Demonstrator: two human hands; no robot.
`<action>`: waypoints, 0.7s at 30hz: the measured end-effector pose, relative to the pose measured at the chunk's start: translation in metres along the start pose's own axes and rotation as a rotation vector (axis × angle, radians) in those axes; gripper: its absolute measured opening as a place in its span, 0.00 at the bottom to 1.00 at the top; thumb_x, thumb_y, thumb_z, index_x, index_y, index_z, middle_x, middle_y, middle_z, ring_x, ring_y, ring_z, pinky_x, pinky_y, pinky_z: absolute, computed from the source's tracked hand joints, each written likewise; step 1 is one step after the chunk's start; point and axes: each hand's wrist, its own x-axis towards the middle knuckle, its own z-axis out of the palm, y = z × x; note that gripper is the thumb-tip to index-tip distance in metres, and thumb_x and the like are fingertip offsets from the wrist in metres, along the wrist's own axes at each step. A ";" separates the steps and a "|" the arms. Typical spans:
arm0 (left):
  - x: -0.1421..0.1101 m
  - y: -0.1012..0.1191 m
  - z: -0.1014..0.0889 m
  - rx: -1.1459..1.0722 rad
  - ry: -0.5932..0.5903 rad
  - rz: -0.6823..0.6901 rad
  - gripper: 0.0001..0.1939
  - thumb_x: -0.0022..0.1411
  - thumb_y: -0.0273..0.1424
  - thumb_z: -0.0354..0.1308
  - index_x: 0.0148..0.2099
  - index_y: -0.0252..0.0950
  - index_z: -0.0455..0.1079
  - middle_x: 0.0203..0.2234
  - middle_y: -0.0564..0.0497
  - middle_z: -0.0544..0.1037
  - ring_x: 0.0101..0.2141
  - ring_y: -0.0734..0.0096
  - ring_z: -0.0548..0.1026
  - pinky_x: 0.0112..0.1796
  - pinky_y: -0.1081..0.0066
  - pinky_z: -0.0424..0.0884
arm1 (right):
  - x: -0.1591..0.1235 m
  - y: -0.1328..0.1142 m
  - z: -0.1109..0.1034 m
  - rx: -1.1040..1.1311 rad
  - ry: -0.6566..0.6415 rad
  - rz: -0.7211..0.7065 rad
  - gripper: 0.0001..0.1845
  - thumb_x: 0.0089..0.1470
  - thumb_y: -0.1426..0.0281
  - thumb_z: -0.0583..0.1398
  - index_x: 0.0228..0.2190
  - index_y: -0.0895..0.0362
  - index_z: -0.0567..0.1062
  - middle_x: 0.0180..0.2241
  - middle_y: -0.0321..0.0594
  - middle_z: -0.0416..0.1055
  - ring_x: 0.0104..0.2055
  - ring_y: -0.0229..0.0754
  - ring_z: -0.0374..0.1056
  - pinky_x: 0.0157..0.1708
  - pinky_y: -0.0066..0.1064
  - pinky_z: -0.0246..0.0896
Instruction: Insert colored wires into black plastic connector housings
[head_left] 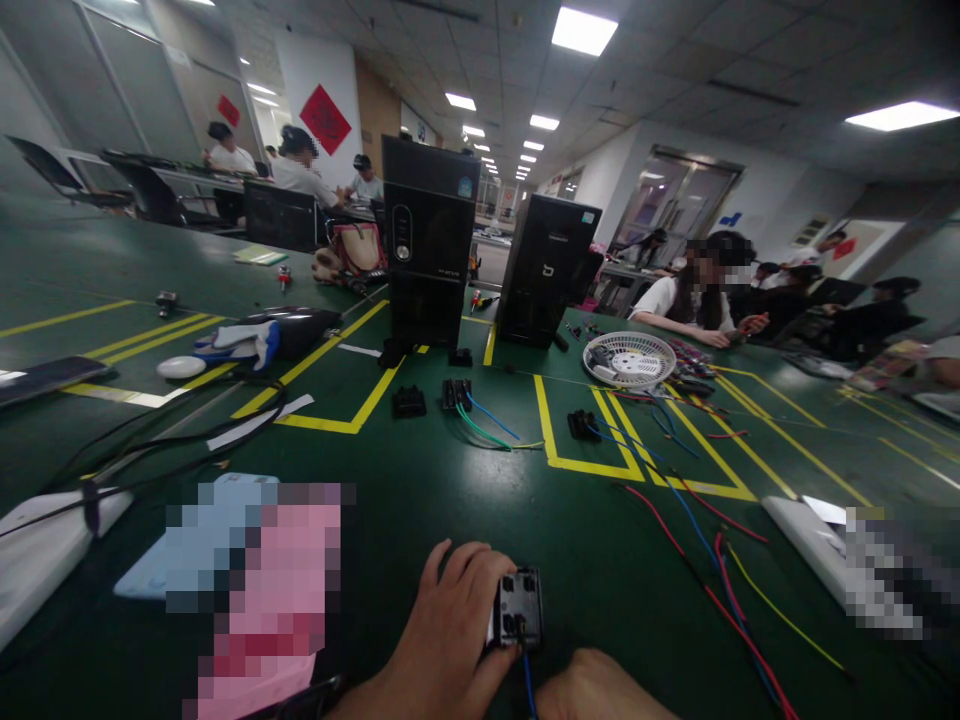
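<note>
My left hand [442, 635] is closed around a small black switch block [516, 608] at the near edge of the green table [420, 500]. A blue wire [529, 685] runs from the block's underside down toward my right hand [596, 690]. Only the back of my right hand shows at the bottom edge, and its fingers are hidden. More black connector blocks [455, 393] with blue and green wires lie farther out on the table.
Two black computer towers [427, 245] stand mid-table. A white fan grille [628, 360] holds parts at right. Red, blue and yellow wires [720, 560] trail across the right side. Black cables [187, 430] lie at left. People sit at right and in the back.
</note>
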 end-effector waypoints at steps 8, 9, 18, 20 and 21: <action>0.002 -0.001 0.002 0.018 0.036 0.011 0.27 0.51 0.26 0.55 0.55 0.43 0.59 0.52 0.50 0.69 0.56 0.56 0.61 0.59 0.48 0.46 | -0.032 -0.008 -0.024 0.314 0.100 -0.186 0.25 0.54 0.76 0.57 0.12 0.57 0.51 0.14 0.24 0.40 0.18 0.29 0.40 0.19 0.26 0.35; 0.001 -0.001 0.002 0.015 0.036 0.016 0.27 0.51 0.26 0.55 0.55 0.43 0.59 0.52 0.51 0.69 0.56 0.56 0.61 0.59 0.48 0.46 | -0.032 -0.008 -0.024 0.290 0.090 -0.187 0.26 0.53 0.77 0.58 0.12 0.57 0.50 0.13 0.23 0.40 0.18 0.29 0.40 0.19 0.26 0.34; 0.000 0.000 0.004 0.026 0.079 0.025 0.28 0.50 0.24 0.54 0.55 0.42 0.59 0.51 0.50 0.70 0.55 0.56 0.62 0.59 0.48 0.47 | -0.007 -0.009 -0.010 0.009 -0.044 -0.012 0.26 0.46 0.81 0.61 0.10 0.59 0.52 0.11 0.23 0.38 0.16 0.29 0.38 0.17 0.26 0.33; 0.000 0.000 0.002 0.025 0.071 0.021 0.28 0.50 0.24 0.55 0.55 0.43 0.59 0.51 0.50 0.70 0.56 0.56 0.62 0.59 0.47 0.47 | -0.013 -0.014 -0.015 0.071 -0.019 -0.027 0.27 0.50 0.79 0.60 0.10 0.59 0.51 0.12 0.24 0.38 0.16 0.28 0.37 0.17 0.26 0.33; 0.000 0.000 0.002 0.025 0.065 0.022 0.28 0.50 0.24 0.55 0.55 0.43 0.59 0.52 0.50 0.70 0.56 0.56 0.62 0.59 0.47 0.47 | -0.018 -0.016 -0.018 0.151 -0.005 -0.054 0.27 0.52 0.77 0.59 0.10 0.59 0.51 0.13 0.24 0.38 0.16 0.28 0.37 0.17 0.25 0.33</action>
